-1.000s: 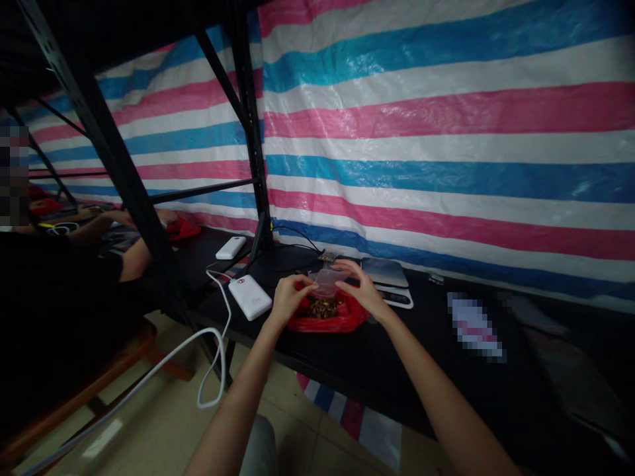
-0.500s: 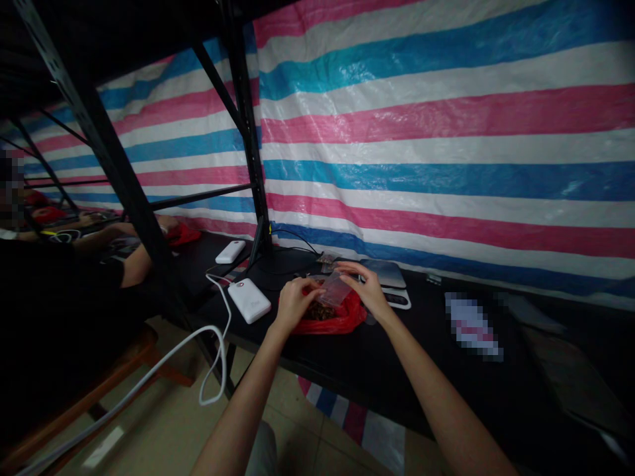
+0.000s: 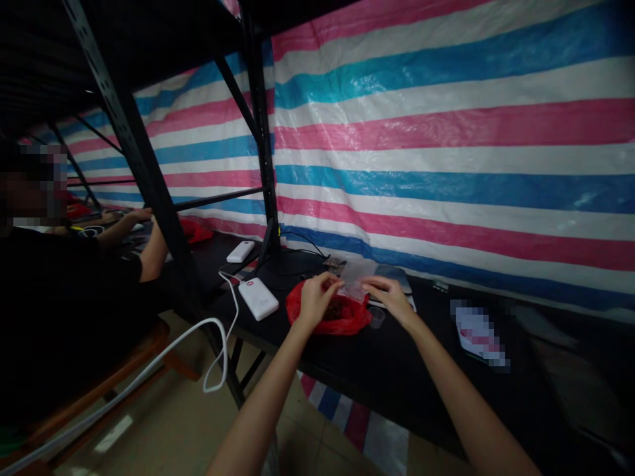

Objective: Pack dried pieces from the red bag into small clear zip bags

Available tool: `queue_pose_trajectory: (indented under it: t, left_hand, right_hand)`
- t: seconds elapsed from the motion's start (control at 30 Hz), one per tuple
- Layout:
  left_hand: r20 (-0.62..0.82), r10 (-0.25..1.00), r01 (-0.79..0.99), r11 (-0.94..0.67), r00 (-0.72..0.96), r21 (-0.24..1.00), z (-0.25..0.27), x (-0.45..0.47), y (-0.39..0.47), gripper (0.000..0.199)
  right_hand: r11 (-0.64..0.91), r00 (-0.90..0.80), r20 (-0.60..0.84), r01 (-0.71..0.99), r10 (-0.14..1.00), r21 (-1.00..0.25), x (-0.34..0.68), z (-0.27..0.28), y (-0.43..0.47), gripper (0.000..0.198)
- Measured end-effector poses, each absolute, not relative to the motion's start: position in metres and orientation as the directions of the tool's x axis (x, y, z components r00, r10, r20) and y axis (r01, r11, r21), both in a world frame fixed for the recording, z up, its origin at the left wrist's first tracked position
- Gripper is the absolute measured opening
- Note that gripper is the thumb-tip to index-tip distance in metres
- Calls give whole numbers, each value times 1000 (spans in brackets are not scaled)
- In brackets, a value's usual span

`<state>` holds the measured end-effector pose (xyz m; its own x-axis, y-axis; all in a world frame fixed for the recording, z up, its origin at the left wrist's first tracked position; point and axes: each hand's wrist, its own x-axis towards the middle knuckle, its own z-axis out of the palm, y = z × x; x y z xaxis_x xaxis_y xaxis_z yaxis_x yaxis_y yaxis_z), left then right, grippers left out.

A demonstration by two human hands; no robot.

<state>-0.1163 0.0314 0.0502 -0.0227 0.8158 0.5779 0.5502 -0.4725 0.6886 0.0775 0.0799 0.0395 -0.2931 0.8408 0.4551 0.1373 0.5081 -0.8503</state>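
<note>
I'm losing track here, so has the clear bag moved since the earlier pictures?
Yes, the clear bag has moved to the right, farther from the black post.

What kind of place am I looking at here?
Probably a makeshift indoor workroom: striped plastic sheeting hangs behind a black worktable, black metal racking rises by it, and a co-worker sits farther along on the left.

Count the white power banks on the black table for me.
2. The nearer power bank lies left of the red bag; the other power bank sits farther back. More may be hidden behind the metal post.
</note>
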Motion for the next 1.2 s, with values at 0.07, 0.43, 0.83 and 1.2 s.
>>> queue_pose_trajectory:
  t: [0.07, 0.43, 0.83, 1.2]
  left_hand:
    - [587, 809, 535, -494, -6, 686, 51, -99, 38, 21]
    - [611, 790, 437, -564, 40, 701, 37, 4, 88, 20]
    - [579, 787, 381, -613, 212, 693, 17, -3, 114, 17]
    - [501, 847, 515, -514, 178, 686, 8, -5, 114, 14]
  right_hand:
    - [495, -203, 460, 185, 864, -849, 93, 38, 82, 31]
    - [426, -16, 441, 297, 897, -855, 178, 19, 87, 34]
    - [394, 77, 482, 471, 873, -789, 187, 1, 92, 24]
    - [304, 89, 511, 711, 855, -633, 182, 5, 83, 19]
